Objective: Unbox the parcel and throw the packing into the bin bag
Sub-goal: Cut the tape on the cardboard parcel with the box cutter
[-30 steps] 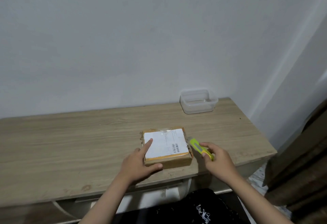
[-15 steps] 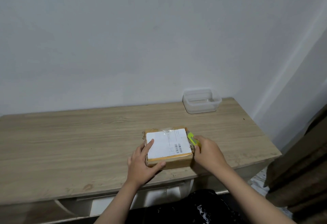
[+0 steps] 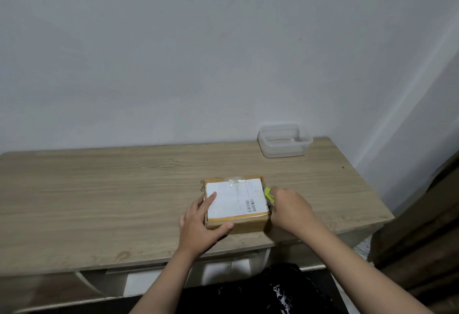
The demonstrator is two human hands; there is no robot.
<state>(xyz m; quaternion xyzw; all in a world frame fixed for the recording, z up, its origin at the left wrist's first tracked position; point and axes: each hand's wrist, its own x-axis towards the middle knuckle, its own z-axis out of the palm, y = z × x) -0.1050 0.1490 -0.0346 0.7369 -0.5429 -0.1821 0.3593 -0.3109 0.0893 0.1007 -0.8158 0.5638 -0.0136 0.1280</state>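
A small brown cardboard parcel (image 3: 238, 202) with a white shipping label on top lies near the front of the wooden table (image 3: 99, 189). My left hand (image 3: 201, 224) rests on the parcel's left front corner, index finger on the label and thumb against the front side. My right hand (image 3: 289, 208) is pressed against the parcel's right side and grips a yellow-green utility knife (image 3: 268, 193). Only the knife's tip end shows above my fingers; its blade is hidden. No bin bag is in view.
A clear plastic tub (image 3: 284, 143) stands at the table's back right, by the white wall. A dark brown curtain (image 3: 427, 226) hangs at the right edge. Black patterned clothing (image 3: 273, 291) shows below the table's front edge.
My right hand has brought the knife from the table right of the parcel up against the parcel's right side. My left hand has stayed on the parcel's left front corner.
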